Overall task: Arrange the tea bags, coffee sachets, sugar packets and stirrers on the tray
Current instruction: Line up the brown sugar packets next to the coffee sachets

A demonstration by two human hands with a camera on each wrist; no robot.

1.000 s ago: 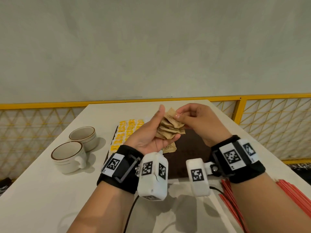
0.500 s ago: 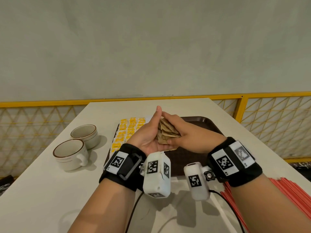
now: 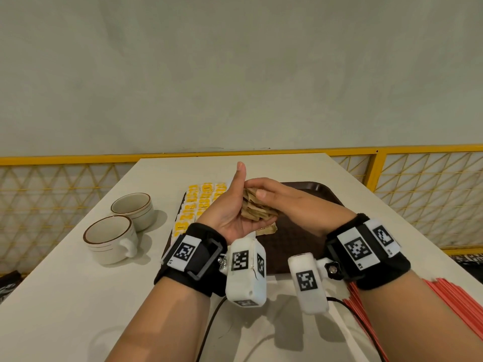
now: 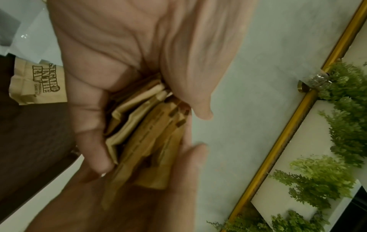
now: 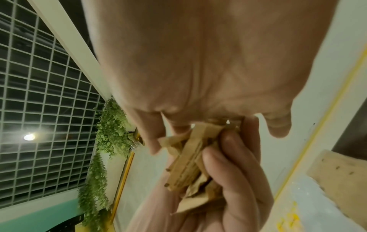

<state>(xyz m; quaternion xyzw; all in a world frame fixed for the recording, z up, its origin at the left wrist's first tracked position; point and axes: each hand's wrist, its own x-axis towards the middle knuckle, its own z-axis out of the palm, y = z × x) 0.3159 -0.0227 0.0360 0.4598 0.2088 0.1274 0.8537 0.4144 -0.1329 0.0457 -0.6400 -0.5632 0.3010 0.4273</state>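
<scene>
Above the dark brown tray (image 3: 317, 190), my left hand (image 3: 236, 205) grips a fanned stack of brown sugar packets (image 3: 254, 211), thumb pointing up. My right hand (image 3: 266, 195) lies over the stack from the right and pinches its top edge. The left wrist view shows the left fingers (image 4: 93, 141) curled round the packets (image 4: 143, 130). In the right wrist view the right hand (image 5: 198, 130) comes down on the same packets (image 5: 190, 164). A single sugar packet (image 3: 266, 229) lies on the tray under the hands. Yellow sachets (image 3: 198, 205) fill the tray's left side in rows.
Two white cups with brown rims (image 3: 132, 209) (image 3: 109, 239) stand on the table left of the tray. Red stirrers (image 3: 444, 307) lie on the table at the near right, beside my right forearm. A yellow railing (image 3: 418, 150) runs behind the table.
The right hand, which pinched a packet above the stack, has come down onto the stack in the left hand. Both hands have lowered a little toward the tray.
</scene>
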